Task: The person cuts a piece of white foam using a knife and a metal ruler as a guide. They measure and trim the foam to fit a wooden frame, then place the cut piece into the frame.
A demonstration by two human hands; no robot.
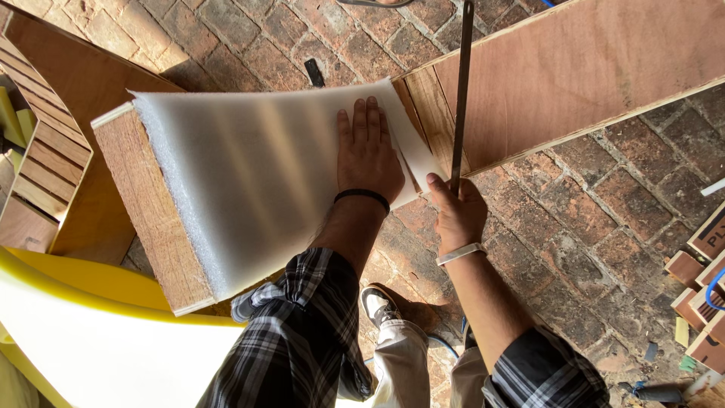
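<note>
1. Covering the wooden panel (155, 219) at centre left of the frame, the white foam sheet (249, 181) lies flat with its right corner overhanging the edge.
2. Left hand (368, 155) presses palm-down on the sheet's right part, fingers (361, 121) straight and close together.
3. Right hand (458, 214) grips the lower end of a long metal blade (460, 91), fingers curled shut around it, just beside the overhanging corner.
4. Judgement: keep the sheet pinned taut and the blade square along the panel edge.
5. Brick floor (574, 227) lies beneath.
</note>
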